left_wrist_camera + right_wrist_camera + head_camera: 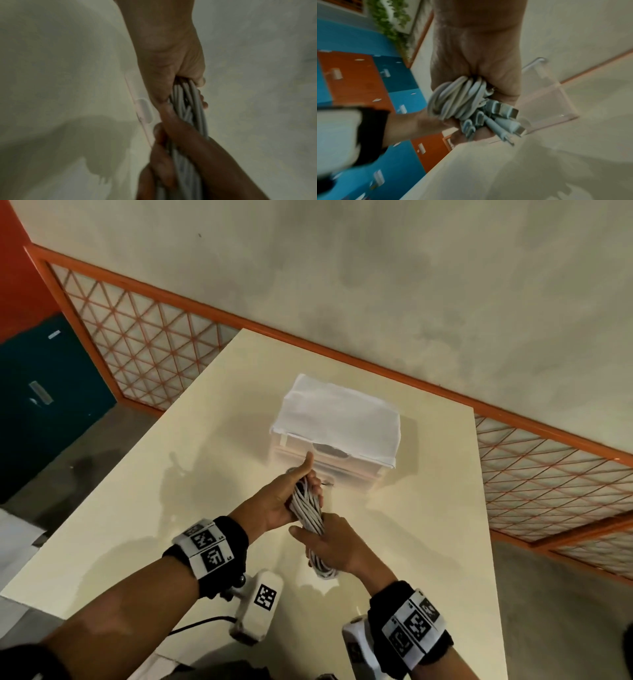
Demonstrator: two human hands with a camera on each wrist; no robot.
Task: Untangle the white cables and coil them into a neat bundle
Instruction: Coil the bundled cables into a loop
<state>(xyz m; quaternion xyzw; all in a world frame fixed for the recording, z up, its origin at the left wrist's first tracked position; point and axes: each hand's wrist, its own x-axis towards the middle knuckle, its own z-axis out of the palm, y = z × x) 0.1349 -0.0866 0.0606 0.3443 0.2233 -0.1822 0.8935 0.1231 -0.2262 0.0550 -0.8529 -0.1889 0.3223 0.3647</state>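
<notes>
- We hold the cables (308,508) as one long hank above the table (205,457), toward its far edge, just in front of the box (337,419).
- Our left hand (284,498) clasps the far end, thumb up; our right hand (332,546) is wrapped round the near end, loops (322,571) hanging below it.
- In the right wrist view the plugs (501,117) stick out loose past the fingers; they could snag or slip out and undo a turn.
- If either grip eases, we judge the springy strands would fan open.
- The left hand is very close to the box, so a swing could knock it.
</notes>
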